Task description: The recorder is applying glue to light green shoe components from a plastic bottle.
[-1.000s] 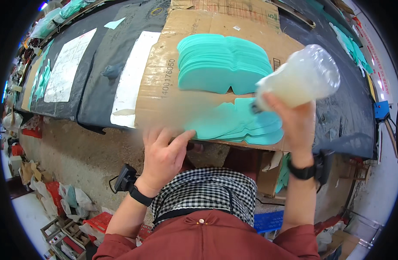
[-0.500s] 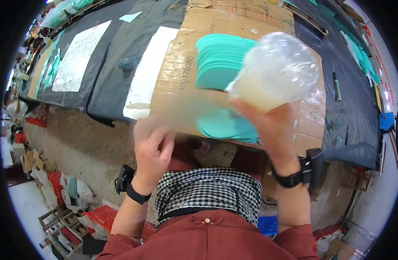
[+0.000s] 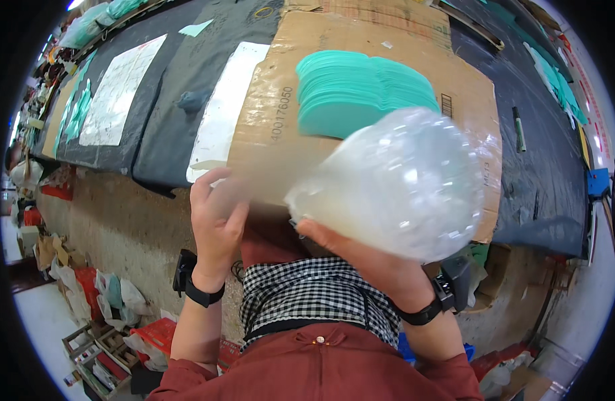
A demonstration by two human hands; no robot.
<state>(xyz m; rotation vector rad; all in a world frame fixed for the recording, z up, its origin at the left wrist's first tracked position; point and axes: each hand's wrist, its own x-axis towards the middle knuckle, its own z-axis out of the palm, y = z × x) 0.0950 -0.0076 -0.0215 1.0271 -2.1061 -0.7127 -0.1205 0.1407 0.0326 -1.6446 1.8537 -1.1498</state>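
Observation:
My right hand [image 3: 387, 275] is closed around the near side of a bulging, shiny, translucent plastic bag [image 3: 421, 180] with something pale inside. The bag's narrow end points left, toward my other hand. My left hand [image 3: 216, 214] is beside the table's front edge with its fingers curled. A grey-brown blur covers the fingertips, so I cannot make out what they hold. Behind the bag, a long row of thin teal rounded sheets [image 3: 361, 87] lies overlapped on a flattened cardboard sheet [image 3: 260, 144]. The bag hides the cardboard's front part.
White board [image 3: 230, 100] lies left of the cardboard, with a marked white sheet [image 3: 123, 93] farther left on the dark-covered table. A marker pen [image 3: 519, 129] is at the right. Below the table at left are a red crate [image 3: 157, 334] and plastic bags [image 3: 123, 294].
The plastic bag has come toward me in my right hand, its narrow end swinging left. It uncovers the right end of the teal row and now covers the front area where other teal sheets lay.

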